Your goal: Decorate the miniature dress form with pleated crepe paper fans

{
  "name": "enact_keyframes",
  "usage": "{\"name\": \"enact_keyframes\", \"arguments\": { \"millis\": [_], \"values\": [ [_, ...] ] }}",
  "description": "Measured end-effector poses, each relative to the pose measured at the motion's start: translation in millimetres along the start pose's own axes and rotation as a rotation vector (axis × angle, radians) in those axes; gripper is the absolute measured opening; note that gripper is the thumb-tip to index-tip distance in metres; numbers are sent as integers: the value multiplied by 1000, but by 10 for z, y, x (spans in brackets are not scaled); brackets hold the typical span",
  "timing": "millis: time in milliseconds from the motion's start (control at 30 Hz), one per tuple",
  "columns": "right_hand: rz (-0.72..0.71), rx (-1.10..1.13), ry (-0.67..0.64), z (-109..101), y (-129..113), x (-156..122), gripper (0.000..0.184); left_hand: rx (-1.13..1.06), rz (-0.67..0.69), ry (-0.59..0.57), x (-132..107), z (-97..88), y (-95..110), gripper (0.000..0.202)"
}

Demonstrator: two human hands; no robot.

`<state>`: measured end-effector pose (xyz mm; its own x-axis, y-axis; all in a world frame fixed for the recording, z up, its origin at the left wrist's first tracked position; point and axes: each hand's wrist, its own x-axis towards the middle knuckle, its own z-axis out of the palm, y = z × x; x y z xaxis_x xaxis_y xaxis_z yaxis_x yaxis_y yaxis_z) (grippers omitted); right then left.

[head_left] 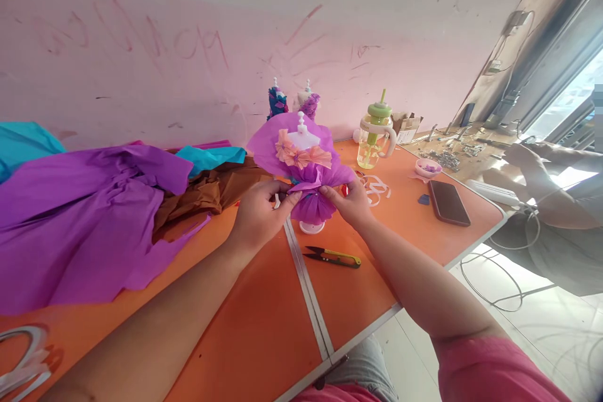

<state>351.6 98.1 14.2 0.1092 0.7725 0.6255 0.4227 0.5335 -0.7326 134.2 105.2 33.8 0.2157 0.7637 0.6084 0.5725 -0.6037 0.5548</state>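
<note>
A small white dress form [303, 138] stands upright on the orange table, its round base [311, 227] showing below. Peach paper flowers [301, 156] ring its chest, and purple crepe paper [316, 206] wraps its lower part and flares up behind. My left hand [261, 213] pinches a fold of the purple paper at the waist from the left. From the right, my right hand [349, 202] pinches the same paper near the middle. Yellow-handled thread snips [332, 257] lie just below the form, touched by neither hand.
Purple crepe paper sheets [89, 220] with brown paper [211, 185] cover the table's left. Two dressed forms [277, 100] stand behind. A green-lidded bottle [375, 135], a phone [449, 203] and a pink bowl [428, 168] are right. Another person's arm [560, 185] rests at far right.
</note>
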Motion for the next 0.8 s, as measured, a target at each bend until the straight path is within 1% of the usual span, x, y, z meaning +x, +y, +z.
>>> {"name": "enact_keyframes", "arguments": {
  "millis": [67,133,233,267,333,433,467,533,567,600,633,700,733,800],
  "values": [
    [-65,-79,-16,-19,-35,-13,40,10,13,-13,-11,-5,11,24],
    [-116,-222,-11,-26,-75,-30,50,23,15,-23,-23,-8,15,24],
    [-124,-401,2,-6,-116,-47,59,40,10,-15,-27,-11,8,24],
    [-117,-435,4,4,-120,-47,58,44,7,-11,-23,-13,5,24],
    [-105,-464,11,22,-115,-40,49,48,6,-12,-14,-16,7,25],
    [-92,-429,15,29,-88,-22,36,35,26,-4,-37,-7,23,24],
    [-88,-415,14,26,-80,-17,33,16,36,37,-61,1,29,25],
    [-87,-401,19,17,-71,-14,32,-12,77,177,-134,20,32,37],
    [-89,-400,25,12,-70,-14,32,8,120,230,-175,30,26,40],
    [-91,-402,29,7,-71,-17,32,58,176,251,-215,37,15,37],
    [-96,-406,29,3,-73,-20,32,133,234,237,-249,43,-2,30],
    [-113,-424,24,-4,-78,-27,32,300,321,143,-289,49,-48,20],
    [-123,-433,24,-6,-78,-30,33,359,337,105,-295,51,-73,18],
    [-135,-438,38,-8,-75,-33,38,407,334,70,-287,62,-116,16]
  ]
}}
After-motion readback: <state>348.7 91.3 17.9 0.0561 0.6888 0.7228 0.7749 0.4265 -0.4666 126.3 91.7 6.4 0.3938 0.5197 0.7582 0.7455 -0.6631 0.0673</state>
